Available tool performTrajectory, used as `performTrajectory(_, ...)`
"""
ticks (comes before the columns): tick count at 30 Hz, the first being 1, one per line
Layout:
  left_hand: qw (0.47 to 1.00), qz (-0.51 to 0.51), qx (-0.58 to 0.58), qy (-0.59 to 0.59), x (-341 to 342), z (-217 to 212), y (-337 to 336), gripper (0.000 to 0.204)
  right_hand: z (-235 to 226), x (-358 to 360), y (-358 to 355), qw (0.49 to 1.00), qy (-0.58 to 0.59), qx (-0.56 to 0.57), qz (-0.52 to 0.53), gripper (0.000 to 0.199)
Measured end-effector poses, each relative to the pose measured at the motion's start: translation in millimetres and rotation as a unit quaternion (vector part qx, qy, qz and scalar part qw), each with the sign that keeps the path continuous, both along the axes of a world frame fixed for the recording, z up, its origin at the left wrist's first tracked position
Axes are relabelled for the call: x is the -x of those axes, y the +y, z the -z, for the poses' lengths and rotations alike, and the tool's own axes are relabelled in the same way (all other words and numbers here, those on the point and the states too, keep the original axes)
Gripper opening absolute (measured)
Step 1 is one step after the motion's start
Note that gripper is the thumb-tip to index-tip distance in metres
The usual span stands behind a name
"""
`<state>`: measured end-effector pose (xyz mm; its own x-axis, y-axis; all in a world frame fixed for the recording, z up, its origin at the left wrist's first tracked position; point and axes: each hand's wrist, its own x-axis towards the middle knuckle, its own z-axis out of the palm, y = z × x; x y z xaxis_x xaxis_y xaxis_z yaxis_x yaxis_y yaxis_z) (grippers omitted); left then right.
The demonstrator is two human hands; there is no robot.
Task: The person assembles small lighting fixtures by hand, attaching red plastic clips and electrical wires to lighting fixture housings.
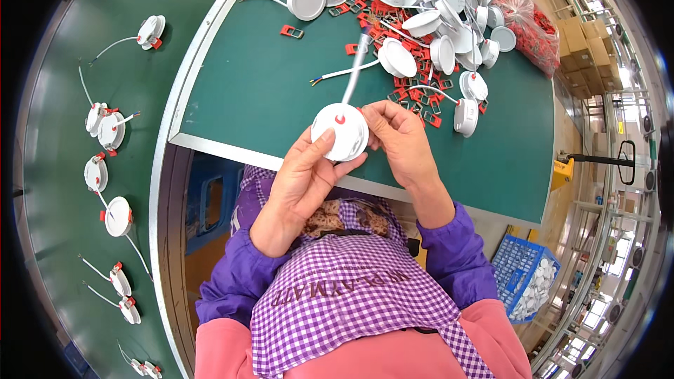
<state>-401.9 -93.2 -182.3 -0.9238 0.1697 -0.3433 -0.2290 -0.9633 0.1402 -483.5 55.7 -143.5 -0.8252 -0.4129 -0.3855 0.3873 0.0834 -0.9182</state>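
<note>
Both hands hold one white round lamp body [340, 131] above the near edge of the green table [260, 91]. My left hand [303, 175] cups it from below, thumb on its face. My right hand [399, 139] pinches its right rim, where a small red clip part shows at the top. A white cable [355, 70] runs from the lamp away across the table. Beyond lies a pile of white lamp bodies [421, 21] mixed with loose red spring clips [414, 84].
A green conveyor belt [63, 168] on the left carries several finished lamps with red clips [111, 130]. A bag of red clips [528, 21] sits at the far right of the table. A blue crate of white parts [528, 286] stands on the floor at right. Cardboard boxes [586, 45] behind.
</note>
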Motion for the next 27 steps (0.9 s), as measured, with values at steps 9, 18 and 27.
performTrajectory(9, 0.999, -0.031, -0.018, 0.009, 4, -1, 6, 0.039, 12, -10, -4, 0.975, -0.072, 0.178, 0.110, 0.014)
performTrajectory(18, 0.995, -0.075, 0.068, -0.023, 7, 0, 0, 0.038, -2, -3, 4, 0.982, 0.142, -0.112, 0.057, 0.014)
performTrajectory(27, 0.959, -0.103, 0.261, -0.036, 8, -3, 0, 0.028, -23, -18, -7, 0.977, 0.138, -0.160, 0.015, 0.017)
